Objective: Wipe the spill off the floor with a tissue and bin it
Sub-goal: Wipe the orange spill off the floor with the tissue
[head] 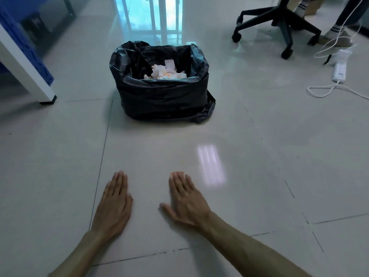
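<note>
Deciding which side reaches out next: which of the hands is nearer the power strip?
Right. The right hand lies flat on the tiles, on the power strip's side though well short of it; the left hand lies farther left.

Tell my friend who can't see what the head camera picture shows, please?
Two empty hands, left hand and right hand, lie open and flat over a shiny tiled floor. Ahead stands a bin lined with a black bag, holding crumpled tissues. No spill shows.
</note>
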### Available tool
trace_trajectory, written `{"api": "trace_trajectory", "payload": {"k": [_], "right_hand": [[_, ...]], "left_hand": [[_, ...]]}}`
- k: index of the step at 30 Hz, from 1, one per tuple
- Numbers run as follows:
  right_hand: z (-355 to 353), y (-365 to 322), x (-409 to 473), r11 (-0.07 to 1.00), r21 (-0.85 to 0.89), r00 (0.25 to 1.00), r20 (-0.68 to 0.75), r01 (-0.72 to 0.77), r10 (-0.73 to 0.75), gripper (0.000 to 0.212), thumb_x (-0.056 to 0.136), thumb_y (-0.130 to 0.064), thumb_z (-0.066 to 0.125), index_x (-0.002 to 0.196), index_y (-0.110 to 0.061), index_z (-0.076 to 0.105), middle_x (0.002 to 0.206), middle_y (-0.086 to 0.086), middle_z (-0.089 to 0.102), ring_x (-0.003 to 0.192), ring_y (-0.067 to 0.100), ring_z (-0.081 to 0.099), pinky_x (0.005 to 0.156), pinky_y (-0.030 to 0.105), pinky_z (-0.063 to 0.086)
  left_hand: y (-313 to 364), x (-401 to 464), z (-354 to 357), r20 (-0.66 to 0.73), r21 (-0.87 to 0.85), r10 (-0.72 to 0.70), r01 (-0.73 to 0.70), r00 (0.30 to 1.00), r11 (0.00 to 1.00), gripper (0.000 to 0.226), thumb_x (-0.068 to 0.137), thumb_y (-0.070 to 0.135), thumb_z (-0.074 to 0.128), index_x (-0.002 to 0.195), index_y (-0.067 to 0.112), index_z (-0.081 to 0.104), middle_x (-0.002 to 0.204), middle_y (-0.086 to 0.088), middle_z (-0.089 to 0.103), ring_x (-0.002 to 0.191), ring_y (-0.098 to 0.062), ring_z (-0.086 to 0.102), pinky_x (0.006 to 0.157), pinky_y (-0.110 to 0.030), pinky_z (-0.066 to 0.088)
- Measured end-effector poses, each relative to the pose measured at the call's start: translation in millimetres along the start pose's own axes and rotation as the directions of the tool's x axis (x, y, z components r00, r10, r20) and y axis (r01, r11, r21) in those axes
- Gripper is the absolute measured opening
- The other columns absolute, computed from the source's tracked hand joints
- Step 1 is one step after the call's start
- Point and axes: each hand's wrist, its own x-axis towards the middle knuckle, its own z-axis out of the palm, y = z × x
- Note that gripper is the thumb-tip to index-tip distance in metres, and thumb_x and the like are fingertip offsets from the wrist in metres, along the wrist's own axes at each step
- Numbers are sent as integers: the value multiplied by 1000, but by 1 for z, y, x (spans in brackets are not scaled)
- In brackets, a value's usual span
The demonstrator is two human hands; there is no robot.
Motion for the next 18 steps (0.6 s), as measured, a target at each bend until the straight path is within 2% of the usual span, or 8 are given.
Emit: {"api": "trace_trajectory", "payload": {"k": [2,3,6,9,12,15,16,18], "right_hand": [[20,-44,-1,962,-43,963,39,268,-266,85,96,-59,20,151,4,11,159,25,13,149,33,4,122,46,-3],[27,-57,-4,938,-74,940,30,340,-339,81,96,-57,22,150,4,18,158,24,21,148,34,12,121,48,1],[26,-47,-3,922,-193,938,-14,336,-345,71,99,-53,28,150,-4,25,156,15,31,147,29,23,120,54,8],[3,1,4,967,-219,987,-69,130,-148,73,99,-56,24,152,-5,24,158,13,28,148,26,21,120,55,3],[-18,68,0,955,-165,963,-150,-246,222,78,98,-59,22,153,-4,17,161,12,21,149,22,16,120,51,-3],[-32,126,-23,792,-46,785,-176,-609,593,78,98,-59,17,154,-4,12,162,10,15,150,21,11,120,54,1],[-34,135,-29,750,-10,741,-166,-661,651,78,98,-59,15,154,-5,9,163,10,12,150,21,9,120,53,1],[-32,139,-28,727,47,713,-166,-685,682,78,99,-57,15,154,-3,9,162,13,12,150,23,7,122,49,1]], "left_hand": [[1,0,-2,-1,-17,5,-5,1000,1000,67,92,41,6,149,10,-12,160,-2,-16,149,-11,-15,122,-29,-6],[1,0,-4,-3,-38,3,-3,1000,999,67,92,40,8,150,9,-8,161,-2,-11,149,-11,-11,122,-29,-4],[3,2,-12,-50,-109,-31,25,998,994,66,93,35,21,153,8,18,162,-4,17,150,-14,11,123,-34,10],[0,10,-21,-134,-76,-30,19,990,997,57,92,33,28,140,8,45,149,-7,44,139,-21,37,115,-41,28],[-5,24,-25,-150,-34,4,-9,989,999,56,93,36,24,135,8,49,145,-9,47,137,-23,40,115,-41,28],[-6,37,-18,-69,1,27,-27,997,1000,65,95,38,17,151,5,23,163,-7,15,151,-15,8,123,-34,3],[-4,41,-15,-40,-14,17,-18,999,1000,68,95,40,13,153,6,10,164,-5,4,151,-12,-4,123,-32,-3],[2,44,-8,-37,-18,-23,22,999,1000,69,93,43,6,152,9,-5,163,-4,-8,149,-10,-15,122,-31,-8]]}}
